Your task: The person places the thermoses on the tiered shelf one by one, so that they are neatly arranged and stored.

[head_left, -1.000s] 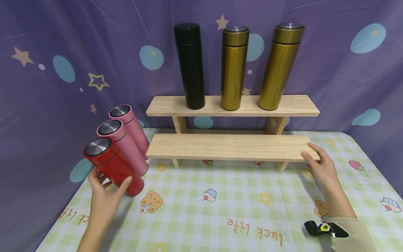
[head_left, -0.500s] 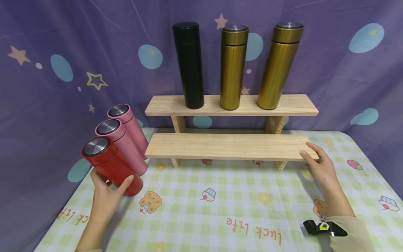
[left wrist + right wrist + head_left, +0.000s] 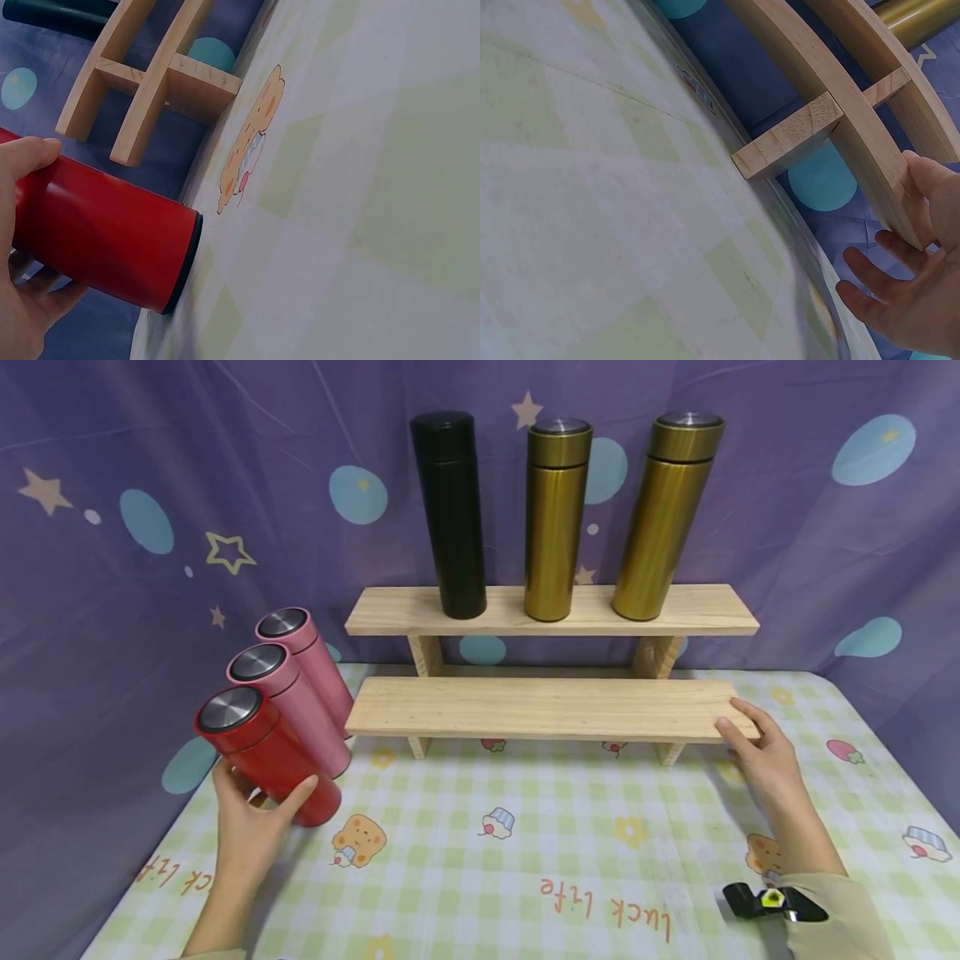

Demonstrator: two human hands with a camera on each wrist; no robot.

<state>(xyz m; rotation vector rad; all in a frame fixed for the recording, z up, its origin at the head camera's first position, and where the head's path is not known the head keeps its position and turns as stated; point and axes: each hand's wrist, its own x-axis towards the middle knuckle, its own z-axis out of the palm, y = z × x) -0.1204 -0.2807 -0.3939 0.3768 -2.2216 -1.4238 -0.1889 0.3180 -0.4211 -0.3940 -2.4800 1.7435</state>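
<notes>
At the left of the head view, my left hand (image 3: 251, 835) grips a red thermos bottle (image 3: 273, 756) low on its body, thumb on the near side and fingers round the far side. In the left wrist view the dark base of the red bottle (image 3: 112, 225) is right at the tablecloth. Two pink thermos bottles (image 3: 318, 718) stand in a row just behind it. My right hand (image 3: 768, 764) holds the right end of the lower board of a two-tier wooden shelf (image 3: 540, 710), its thumb (image 3: 928, 176) on the board and other fingers spread beside and below the end.
On the upper board stand a black thermos bottle (image 3: 453, 527) and two gold thermos bottles (image 3: 551, 535). A checked tablecloth (image 3: 570, 827) with printed pictures covers the table. A purple curtain (image 3: 285, 427) hangs close behind the shelf and along the left.
The whole head view has shifted slightly. Both hands keep their places, the left on the red thermos bottle and the right at the shelf's end.
</notes>
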